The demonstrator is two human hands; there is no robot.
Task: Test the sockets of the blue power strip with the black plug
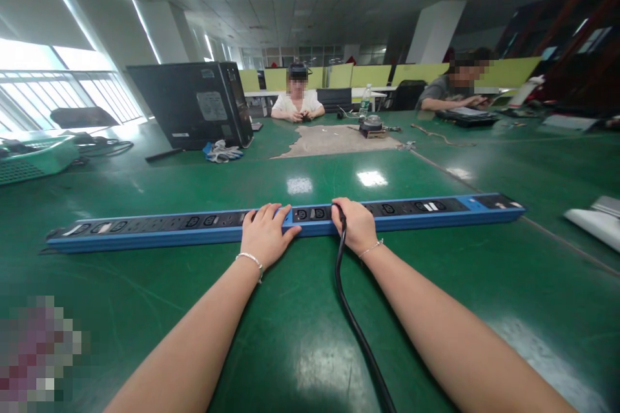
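A long blue power strip [155, 240] with a black socket face lies across the table in the head view. Left of its middle, my left hand [265, 233] grips it from above, fingers over the top and thumb at the near side. My right hand [356, 224] is closed around the plug end of a black power cord [349, 310], against the strip just right of the middle. Its fingers hide the plug, so I cannot tell how far it sits in a socket. From there the cord runs down toward me and out of view.
On the green table [194, 310] stand a black computer case [203, 106], gloves [223, 151] and a green basket [36, 158]. A bottle [365, 101] is farther back. One person [297, 103] sits opposite, another person [436, 95] at right. A white object [595, 222] lies at the right edge.
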